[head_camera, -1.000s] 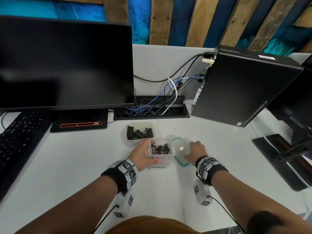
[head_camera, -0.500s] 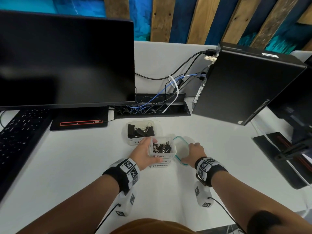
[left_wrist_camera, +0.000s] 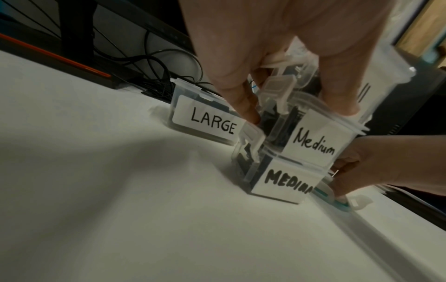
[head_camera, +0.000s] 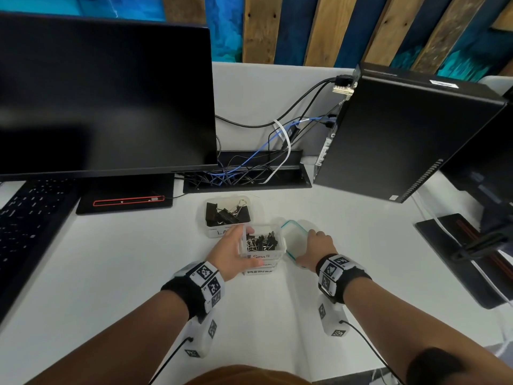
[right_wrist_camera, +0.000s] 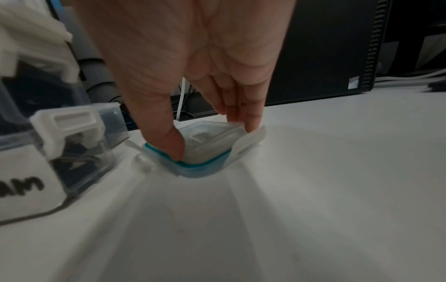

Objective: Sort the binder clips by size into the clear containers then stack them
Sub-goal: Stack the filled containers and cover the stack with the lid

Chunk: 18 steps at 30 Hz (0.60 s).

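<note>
Stacked containers (head_camera: 262, 269) stand on the white counter (head_camera: 116, 273); the open Small container (head_camera: 263, 243) of clips tops them, left hand (head_camera: 231, 252) fingers clamped round it. Just right of the stack, right hand (head_camera: 315, 250) fingers pinch a teal-rimmed lid (head_camera: 294, 236). Beyond the stack sits the Large container (head_camera: 226, 215).

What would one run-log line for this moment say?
left hand: grips Small container atop Medium stack | right hand: pinches teal-rimmed lid at desk | Large container: open, apart
</note>
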Available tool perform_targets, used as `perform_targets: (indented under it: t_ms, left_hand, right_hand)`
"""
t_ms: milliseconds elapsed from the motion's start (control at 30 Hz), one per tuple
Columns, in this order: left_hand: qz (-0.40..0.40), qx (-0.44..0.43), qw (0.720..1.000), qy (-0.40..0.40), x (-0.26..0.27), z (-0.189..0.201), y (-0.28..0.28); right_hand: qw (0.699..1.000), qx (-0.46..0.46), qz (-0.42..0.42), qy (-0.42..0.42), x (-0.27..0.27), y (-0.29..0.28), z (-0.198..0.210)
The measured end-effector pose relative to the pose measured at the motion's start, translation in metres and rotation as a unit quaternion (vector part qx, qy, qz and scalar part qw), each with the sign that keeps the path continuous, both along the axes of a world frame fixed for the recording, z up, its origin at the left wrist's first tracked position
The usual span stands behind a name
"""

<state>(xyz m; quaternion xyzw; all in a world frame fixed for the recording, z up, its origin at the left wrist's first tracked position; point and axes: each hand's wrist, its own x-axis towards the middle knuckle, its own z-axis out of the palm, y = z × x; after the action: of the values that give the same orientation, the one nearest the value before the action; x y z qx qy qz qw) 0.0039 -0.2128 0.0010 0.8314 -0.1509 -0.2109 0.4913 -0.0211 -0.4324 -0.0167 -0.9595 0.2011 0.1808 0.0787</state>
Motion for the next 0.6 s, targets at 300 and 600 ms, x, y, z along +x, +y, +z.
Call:
perform_targets:
  t_ms: [300,600]
  left_hand:
    - [-0.001,0.012,1.000,-0.006,0.006,-0.002,0.004]
    - [-0.004,-0.018,1.000,0.010,0.012,-0.008,0.006]
  right_hand:
    - [0.996,0.055,-0.017,-0.063,-0.007,-0.012,0.002]
    - [0.977,0.160,0.056,-0.128,0.004,-0.014,0.058]
